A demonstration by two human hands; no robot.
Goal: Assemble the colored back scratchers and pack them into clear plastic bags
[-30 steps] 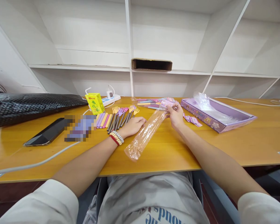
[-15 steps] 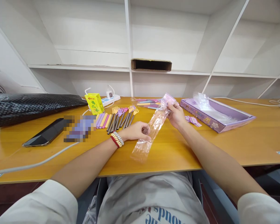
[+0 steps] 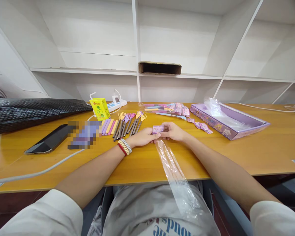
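Between my hands, above the middle of the table, is a clear plastic bag [image 3: 170,164] with a small purple printed card [image 3: 158,129] at its top. My left hand [image 3: 144,137] pinches the card's lower left edge with the thumb. My right hand [image 3: 174,131] is closed on the right side, its fingers partly hiding the top of the bag. The long bag trails from there over the table edge onto my lap. To the left lie several small back scratchers [image 3: 131,123] with dark handles and coloured claw heads, beside a row of coloured sticks [image 3: 108,127].
Bagged scratchers [image 3: 172,109] with printed cards are heaped at the back. Small purple cards [image 3: 203,127] lie by an open purple box [image 3: 228,123] holding clear plastic. Leftward are a yellow drink carton [image 3: 100,109], a phone [image 3: 48,139], a white cable [image 3: 51,168] and a black wrapped package [image 3: 36,113].
The bag has swung round: its card end, held out by my right hand before, is now between both hands, and its other end points to my lap. My hands have come together.
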